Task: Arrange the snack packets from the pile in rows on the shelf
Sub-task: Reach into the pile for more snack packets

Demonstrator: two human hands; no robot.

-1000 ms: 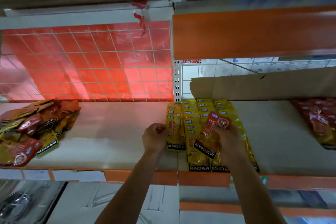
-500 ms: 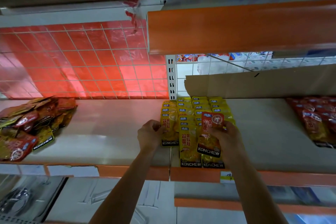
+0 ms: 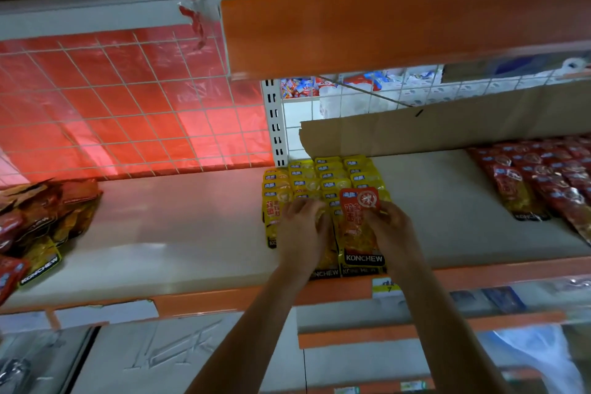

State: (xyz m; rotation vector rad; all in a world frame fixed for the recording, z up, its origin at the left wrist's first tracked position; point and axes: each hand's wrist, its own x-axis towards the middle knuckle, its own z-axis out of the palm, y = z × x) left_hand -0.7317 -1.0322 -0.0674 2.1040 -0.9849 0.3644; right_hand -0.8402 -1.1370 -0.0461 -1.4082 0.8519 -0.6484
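your right hand (image 3: pixel 391 230) pinched a red-topped packet (image 3: pixel 358 227) by its right edge, thumb on the front, and held it flat over the right-hand row of the yellow packets (image 3: pixel 319 176). your left hand (image 3: pixel 300 227) lay just beside it on those rows, fingers stretched forward over them and gripping nothing. the yellow packets lay overlapping in rows that ran from the back of the shelf (image 3: pixel 179 227) to its front, the foremost ones reaching the orange lip (image 3: pixel 224 299). the pile (image 3: pixel 41 227) of mixed red and yellow packets sat well apart at the far left of the same pale, bare-looking board.

behind the left half stood a wire grid (image 3: pixel 96 125) with a red plastic sheet (image 3: pixel 153 80) glowing behind it. a slotted white post (image 3: pixel 275 125) split the back wall. to its right a strip of cardboard (image 3: pixel 447 128) leaned along the back, and more goods showed through the mesh above it, too blurred to name. red packets (image 3: pixel 537 179) lay in rows at the far right. an upper shelf (image 3: pixel 383 22) with an orange front hung overhead. a yellow price tag (image 3: pixel 385 288) was fixed to the lip below your right wrist, and a lower shelf (image 3: pixel 192 358) showed underneath.
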